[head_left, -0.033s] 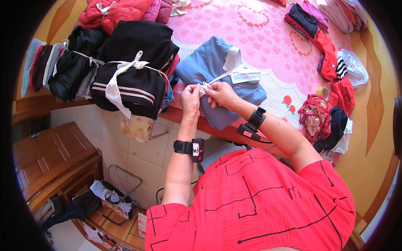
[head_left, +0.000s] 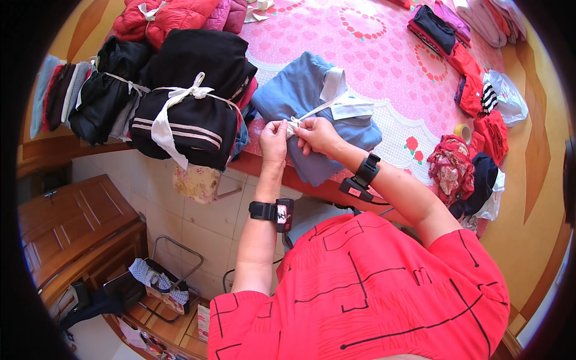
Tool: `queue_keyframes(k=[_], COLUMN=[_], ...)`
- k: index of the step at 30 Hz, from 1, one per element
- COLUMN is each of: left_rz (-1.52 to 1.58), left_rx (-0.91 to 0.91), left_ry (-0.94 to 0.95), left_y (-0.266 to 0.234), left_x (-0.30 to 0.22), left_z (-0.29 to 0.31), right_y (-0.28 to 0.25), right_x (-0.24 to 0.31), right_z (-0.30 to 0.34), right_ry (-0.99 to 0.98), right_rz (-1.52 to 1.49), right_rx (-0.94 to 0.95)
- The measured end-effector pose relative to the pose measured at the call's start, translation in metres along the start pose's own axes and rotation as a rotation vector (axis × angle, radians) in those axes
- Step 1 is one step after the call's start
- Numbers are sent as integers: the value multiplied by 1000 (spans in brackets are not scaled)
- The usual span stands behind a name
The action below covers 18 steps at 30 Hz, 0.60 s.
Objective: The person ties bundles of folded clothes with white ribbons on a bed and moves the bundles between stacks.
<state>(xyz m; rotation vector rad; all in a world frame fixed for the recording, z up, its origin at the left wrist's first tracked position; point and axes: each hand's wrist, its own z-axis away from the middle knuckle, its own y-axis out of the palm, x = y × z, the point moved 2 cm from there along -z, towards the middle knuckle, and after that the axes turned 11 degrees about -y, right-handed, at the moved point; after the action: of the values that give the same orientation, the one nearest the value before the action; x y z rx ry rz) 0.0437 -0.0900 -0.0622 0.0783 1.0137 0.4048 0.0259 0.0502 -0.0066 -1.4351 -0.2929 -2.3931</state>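
Observation:
A folded blue garment with a white collar lies near the edge of the bed in front of me. Around it runs a white cloth strip, bunched or knotted at the near left side. My left hand pinches the strip at that spot between thumb and fingers. Close beside it, my right hand pinches the same strip, its other fingers curled. The fingertips hide part of the knot. Left of my hands sits a black clothes bundle tied with a white bow.
Further left stand another tied black bundle and a red padded jacket. Red clothes, a tape roll and a clear plastic bag lie along the right. A floral-seated stool stands below the pink bedcover.

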Motion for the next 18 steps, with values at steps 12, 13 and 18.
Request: queue_keyframes(k=[12, 13, 18], left_rz=[-91, -91, -120], left_rx=[197, 178, 102], left_ry=[-172, -166, -127], left_y=[-34, -35, -33], left_x=[-2, 0, 6], left_z=[20, 19, 12], right_y=[3, 3, 2], right_x=[2, 3, 12], right_z=[2, 2, 0], right_ry=[9, 3, -73], right_rz=[7, 22, 349], right_rx=[-58, -69, -97])
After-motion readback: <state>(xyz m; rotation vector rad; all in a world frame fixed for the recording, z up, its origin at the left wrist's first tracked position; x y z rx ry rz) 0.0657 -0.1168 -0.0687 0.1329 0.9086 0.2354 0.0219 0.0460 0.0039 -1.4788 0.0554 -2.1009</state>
